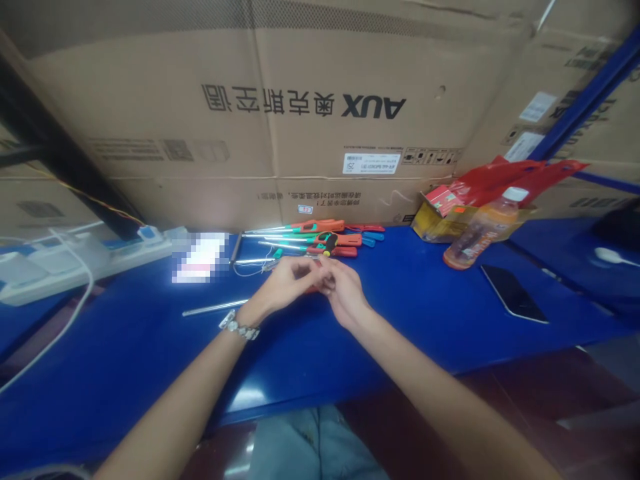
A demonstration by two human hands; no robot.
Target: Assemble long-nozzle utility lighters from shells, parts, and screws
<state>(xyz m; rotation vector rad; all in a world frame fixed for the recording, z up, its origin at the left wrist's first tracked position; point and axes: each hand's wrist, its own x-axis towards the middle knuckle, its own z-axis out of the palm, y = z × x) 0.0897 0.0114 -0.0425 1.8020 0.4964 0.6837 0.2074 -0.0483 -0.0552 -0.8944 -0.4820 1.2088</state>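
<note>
Lighter pile: long-nosed lighters with orange, red and green handles lie in a loose heap (345, 240) on the blue desk (150, 360), against a cardboard box (300, 147).
Lighter at the hands: a thin metal nose (213, 309) lies on the near side of the lighter pile, pointing left, and runs out of sight behind the left wrist; a red part (313, 289) showing beneath the hands lines up with it and is probably its handle.
Left hand: this hand (290, 281), just on the near side of the lighter pile, has fingers bent inward to meet the other's.
Right hand: it (345, 283) mirrors that, fingers curled; the fingertips come together, but I cannot tell what they pinch.
Handling: the lighter looks light; the handle is probably stiff plastic, the nose hard, smooth and rather slippery, liable to bend if levered.
Where to grip: the handle seems the surest hold, with the nose left free.
Drink bottle: it (477, 233) stands tilted, right of the lighter pile.
Phone: dark-screened, it (514, 293) lies farther right of the lighter pile, nearer the wearer.
</note>
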